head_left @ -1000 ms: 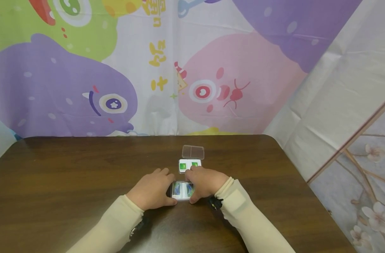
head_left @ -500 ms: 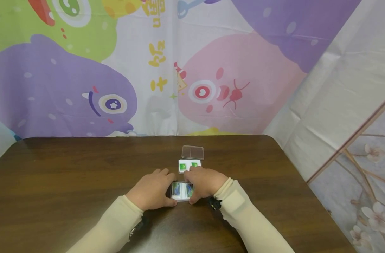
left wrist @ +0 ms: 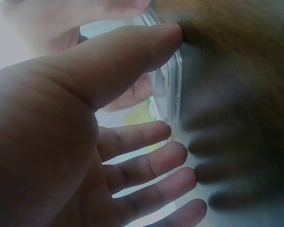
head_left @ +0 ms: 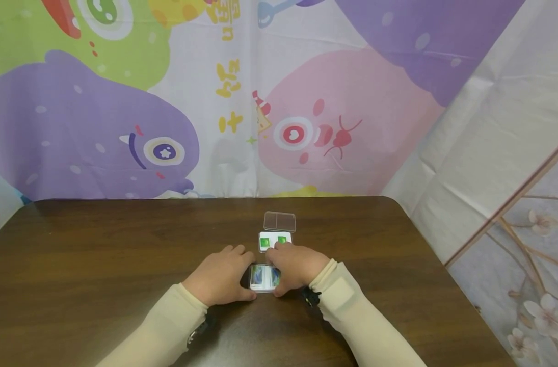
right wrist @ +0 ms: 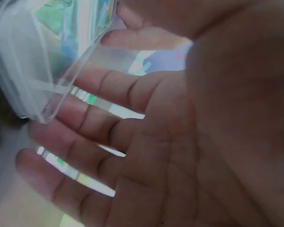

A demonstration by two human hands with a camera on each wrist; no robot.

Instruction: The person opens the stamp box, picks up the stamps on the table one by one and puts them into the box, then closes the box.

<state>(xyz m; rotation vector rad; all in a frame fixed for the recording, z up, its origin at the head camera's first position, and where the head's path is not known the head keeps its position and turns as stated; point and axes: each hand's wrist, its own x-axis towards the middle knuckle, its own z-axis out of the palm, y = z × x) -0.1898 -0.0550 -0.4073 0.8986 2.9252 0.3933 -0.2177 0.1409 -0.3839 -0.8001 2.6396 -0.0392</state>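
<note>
Low on the table lies a clear plastic case (head_left: 262, 278) with blue-green and white pictured cards or inserts inside. At its left end, my left hand (head_left: 223, 278) holds it, thumb at the near corner and fingers towards the far side. My right hand (head_left: 300, 265) grips the right end, its thumb near and its fingers beyond. In the left wrist view, the case's layered transparent edge (left wrist: 173, 90) shows beside the thumb. A rounded corner of the case (right wrist: 31, 66) meets my right fingers in the right wrist view.
Just beyond the hands sits a second clear case (head_left: 270, 241) with white contents bearing two green squares, partly behind my right fingers. Behind it lies a transparent lid (head_left: 280, 221). The wooden table (head_left: 123, 244) ends at a cartoon-printed cloth (head_left: 233, 168).
</note>
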